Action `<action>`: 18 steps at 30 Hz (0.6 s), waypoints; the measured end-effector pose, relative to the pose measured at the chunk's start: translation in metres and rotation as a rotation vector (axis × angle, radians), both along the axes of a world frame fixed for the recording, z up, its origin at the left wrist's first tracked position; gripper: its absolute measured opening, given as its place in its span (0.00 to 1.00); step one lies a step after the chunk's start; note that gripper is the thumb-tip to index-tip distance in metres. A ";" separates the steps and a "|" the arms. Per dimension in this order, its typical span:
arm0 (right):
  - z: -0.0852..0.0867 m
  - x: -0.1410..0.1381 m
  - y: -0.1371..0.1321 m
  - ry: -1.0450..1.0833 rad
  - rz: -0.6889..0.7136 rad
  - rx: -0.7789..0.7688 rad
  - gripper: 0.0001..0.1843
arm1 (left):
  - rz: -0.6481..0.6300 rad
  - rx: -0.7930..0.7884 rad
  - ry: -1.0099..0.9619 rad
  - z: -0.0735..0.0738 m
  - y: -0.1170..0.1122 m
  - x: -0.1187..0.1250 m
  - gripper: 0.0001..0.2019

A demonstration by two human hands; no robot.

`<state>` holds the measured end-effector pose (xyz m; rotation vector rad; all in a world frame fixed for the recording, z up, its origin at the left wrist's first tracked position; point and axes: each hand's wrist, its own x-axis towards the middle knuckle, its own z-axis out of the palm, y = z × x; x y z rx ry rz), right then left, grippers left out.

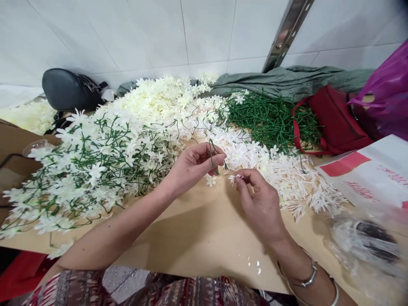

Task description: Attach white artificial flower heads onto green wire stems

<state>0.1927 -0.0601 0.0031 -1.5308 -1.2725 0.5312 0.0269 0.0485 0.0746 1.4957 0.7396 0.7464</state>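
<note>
Two hands meet mid-frame: left hand [191, 168] pinches a green stem [212, 156], long axis near vertical, lower tip pointing down-right; right hand [259, 204] clamps a white flower head [236, 177] just beside it

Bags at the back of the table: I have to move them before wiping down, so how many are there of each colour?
black bag: 1
red bag: 1
purple plastic bag: 1
Total: 3
</note>
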 end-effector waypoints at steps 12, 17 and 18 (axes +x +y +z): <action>0.008 0.004 0.007 0.722 0.316 -0.167 0.13 | 0.058 -0.125 -0.116 -0.038 -0.034 -0.008 0.15; 0.014 0.020 0.005 0.570 0.326 -0.272 0.13 | 0.006 0.057 0.031 -0.041 -0.035 -0.016 0.10; 0.016 0.024 0.005 0.530 0.337 -0.291 0.13 | -0.032 0.086 0.049 -0.041 -0.035 -0.018 0.08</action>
